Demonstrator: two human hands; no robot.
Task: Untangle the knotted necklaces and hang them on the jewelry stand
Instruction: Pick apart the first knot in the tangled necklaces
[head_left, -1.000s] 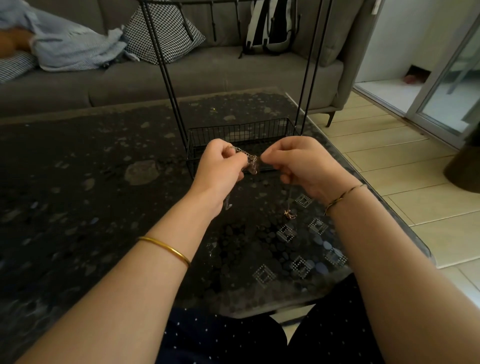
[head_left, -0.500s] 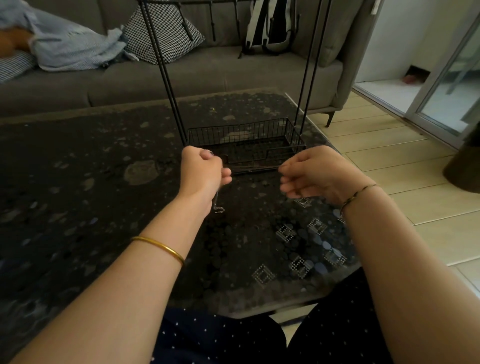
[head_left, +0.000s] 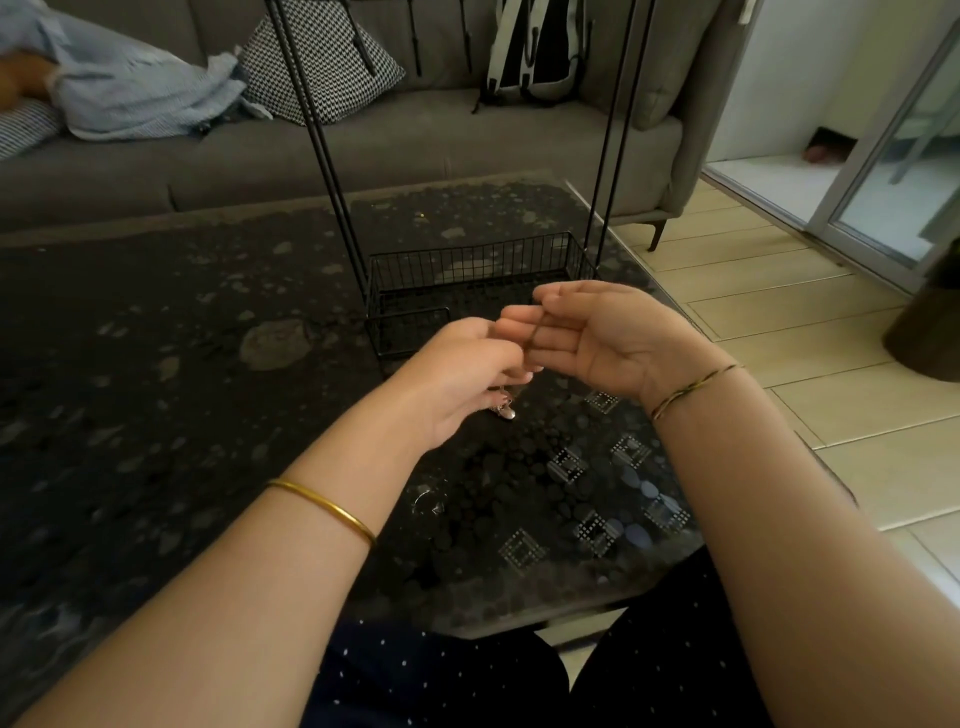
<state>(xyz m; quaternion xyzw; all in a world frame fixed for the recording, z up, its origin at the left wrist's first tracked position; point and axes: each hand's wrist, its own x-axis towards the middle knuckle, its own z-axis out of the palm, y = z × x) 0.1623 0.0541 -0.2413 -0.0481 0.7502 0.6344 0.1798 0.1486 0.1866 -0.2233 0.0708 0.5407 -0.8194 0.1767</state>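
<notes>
My left hand (head_left: 462, 379) is closed around a thin necklace (head_left: 503, 409), whose small pendant dangles just below the fist above the table. My right hand (head_left: 597, 338) is palm-up beside it, fingers half spread, with a strand of the chain lying across the fingertips. The two hands touch at the fingers. Behind them stands the black wire jewelry stand (head_left: 467, 291), a basket base with tall thin uprights rising out of the top of the view. Its hooks are out of view.
The dark patterned glass table (head_left: 156, 364) fills the left and centre. A grey sofa (head_left: 415, 145) with a checked cushion (head_left: 322, 57), a bag and blue cloth runs along the back. Tiled floor (head_left: 779, 322) and a glass door lie to the right.
The hands pulled apart half a second ago and have come back together. My right hand has turned palm-up and opened, with the chain across its fingers.
</notes>
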